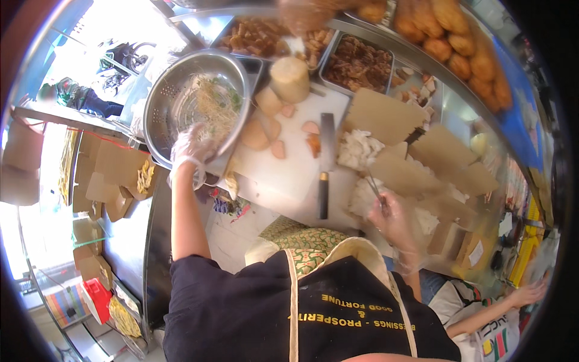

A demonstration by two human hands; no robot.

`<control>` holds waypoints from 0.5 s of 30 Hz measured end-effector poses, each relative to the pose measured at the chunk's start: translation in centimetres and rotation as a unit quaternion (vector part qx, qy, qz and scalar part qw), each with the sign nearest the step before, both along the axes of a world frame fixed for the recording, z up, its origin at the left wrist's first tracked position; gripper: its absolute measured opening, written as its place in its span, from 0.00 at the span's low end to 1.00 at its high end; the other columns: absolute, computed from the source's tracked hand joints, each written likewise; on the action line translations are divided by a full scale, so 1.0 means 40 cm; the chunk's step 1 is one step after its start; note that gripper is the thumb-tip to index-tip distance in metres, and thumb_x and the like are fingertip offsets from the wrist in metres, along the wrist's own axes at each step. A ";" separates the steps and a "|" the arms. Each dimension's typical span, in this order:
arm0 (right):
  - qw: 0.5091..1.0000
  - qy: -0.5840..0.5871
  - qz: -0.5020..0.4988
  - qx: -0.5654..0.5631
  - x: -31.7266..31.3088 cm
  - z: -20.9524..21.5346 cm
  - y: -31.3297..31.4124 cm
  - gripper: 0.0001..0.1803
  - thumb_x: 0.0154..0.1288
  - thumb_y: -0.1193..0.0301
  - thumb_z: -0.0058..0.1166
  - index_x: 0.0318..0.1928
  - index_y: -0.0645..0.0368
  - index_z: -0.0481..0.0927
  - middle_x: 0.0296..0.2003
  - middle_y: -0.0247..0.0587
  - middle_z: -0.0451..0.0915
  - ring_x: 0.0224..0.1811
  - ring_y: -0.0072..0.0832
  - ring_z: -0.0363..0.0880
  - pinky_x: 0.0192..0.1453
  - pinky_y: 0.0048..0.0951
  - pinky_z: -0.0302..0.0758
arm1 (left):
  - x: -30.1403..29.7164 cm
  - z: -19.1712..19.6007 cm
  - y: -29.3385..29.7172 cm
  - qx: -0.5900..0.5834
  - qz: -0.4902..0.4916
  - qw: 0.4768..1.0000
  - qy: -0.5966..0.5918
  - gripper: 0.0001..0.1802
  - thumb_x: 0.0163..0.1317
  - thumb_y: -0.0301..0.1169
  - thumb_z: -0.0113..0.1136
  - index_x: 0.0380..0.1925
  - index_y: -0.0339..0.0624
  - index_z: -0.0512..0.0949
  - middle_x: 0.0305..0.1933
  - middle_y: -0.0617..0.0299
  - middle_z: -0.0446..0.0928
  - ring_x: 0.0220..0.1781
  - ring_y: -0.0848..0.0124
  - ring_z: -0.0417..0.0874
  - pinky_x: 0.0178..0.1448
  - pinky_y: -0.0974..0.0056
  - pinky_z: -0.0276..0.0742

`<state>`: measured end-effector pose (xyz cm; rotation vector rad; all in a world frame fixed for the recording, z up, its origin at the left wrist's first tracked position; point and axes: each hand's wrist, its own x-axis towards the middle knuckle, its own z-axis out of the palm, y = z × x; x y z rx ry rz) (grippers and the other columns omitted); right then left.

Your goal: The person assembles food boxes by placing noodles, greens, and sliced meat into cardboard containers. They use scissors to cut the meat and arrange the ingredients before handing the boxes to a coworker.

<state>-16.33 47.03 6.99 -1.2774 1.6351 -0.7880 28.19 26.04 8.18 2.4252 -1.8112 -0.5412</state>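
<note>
Gloved left hand [192, 151] in colander [175, 78] (gripping noodles [214, 105]), right hand [392, 217] pinching tongs [374, 188]

Silver colander [175, 90], white cutting board [289, 175], brown cardboard boxes [386, 114], black apron [325, 314].

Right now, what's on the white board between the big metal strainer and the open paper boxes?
In the head view, a cleaver and cut food pieces lie on the white board between the metal strainer and the paper boxes.

Clear plastic gloves cover the left hand [192, 151] and right hand [393, 218]; black short-sleeved shirt, cream-strapped apron.
</note>
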 end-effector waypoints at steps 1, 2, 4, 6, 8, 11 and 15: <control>0.999 0.026 0.016 0.015 0.042 0.004 -0.030 0.25 0.61 0.58 0.69 0.48 0.62 0.77 0.29 0.35 0.75 0.29 0.23 0.70 0.35 0.28 0.71 | 0.002 -0.009 -0.039 0.069 -0.015 0.998 0.000 0.34 0.53 0.38 0.66 0.65 0.60 0.75 0.61 0.49 0.79 0.61 0.54 0.81 0.66 0.56 0.75; 0.998 0.046 0.030 0.019 0.085 0.011 -0.058 0.24 0.61 0.59 0.69 0.49 0.62 0.77 0.30 0.35 0.75 0.29 0.23 0.70 0.35 0.28 0.71 | -0.004 -0.021 -0.074 0.106 -0.056 0.992 0.029 0.37 0.51 0.40 0.67 0.66 0.60 0.74 0.62 0.46 0.78 0.61 0.53 0.81 0.67 0.56 0.75; 0.997 -0.029 0.031 0.064 0.201 0.015 -0.111 0.23 0.61 0.59 0.69 0.48 0.62 0.77 0.29 0.36 0.76 0.29 0.25 0.72 0.36 0.30 0.72 | -0.019 -0.051 -0.131 0.162 -0.116 0.980 0.015 0.40 0.50 0.44 0.67 0.68 0.59 0.73 0.61 0.42 0.78 0.61 0.53 0.81 0.68 0.57 0.74; 0.995 0.000 0.099 0.016 0.263 0.034 -0.157 0.22 0.59 0.59 0.70 0.44 0.61 0.79 0.29 0.41 0.78 0.30 0.32 0.77 0.36 0.34 0.74 | 0.012 -0.055 -0.175 0.186 -0.104 0.975 0.061 0.40 0.51 0.45 0.67 0.68 0.57 0.72 0.60 0.41 0.79 0.62 0.53 0.81 0.68 0.56 0.74; 0.994 0.044 0.098 0.031 0.319 0.024 -0.206 0.22 0.57 0.58 0.71 0.41 0.61 0.79 0.29 0.44 0.79 0.31 0.38 0.78 0.37 0.37 0.75 | 0.070 -0.046 -0.209 0.210 -0.113 0.965 0.112 0.42 0.53 0.49 0.66 0.69 0.51 0.70 0.60 0.39 0.78 0.63 0.50 0.80 0.67 0.54 0.73; 0.985 0.148 0.083 -0.009 0.355 -0.021 -0.231 0.22 0.57 0.56 0.69 0.40 0.59 0.78 0.32 0.48 0.80 0.34 0.46 0.80 0.40 0.42 0.76 | 0.146 -0.045 -0.248 0.085 -0.106 0.991 -0.019 0.46 0.53 0.54 0.67 0.70 0.47 0.67 0.61 0.38 0.77 0.63 0.49 0.79 0.66 0.52 0.73; 0.957 0.289 0.006 0.030 0.370 -0.142 -0.204 0.24 0.64 0.58 0.60 0.52 0.62 0.75 0.45 0.53 0.79 0.48 0.49 0.79 0.53 0.45 0.75 | 0.184 -0.064 -0.280 0.075 -0.214 0.974 -0.011 0.53 0.52 0.60 0.68 0.75 0.49 0.60 0.66 0.39 0.73 0.66 0.47 0.75 0.67 0.48 0.71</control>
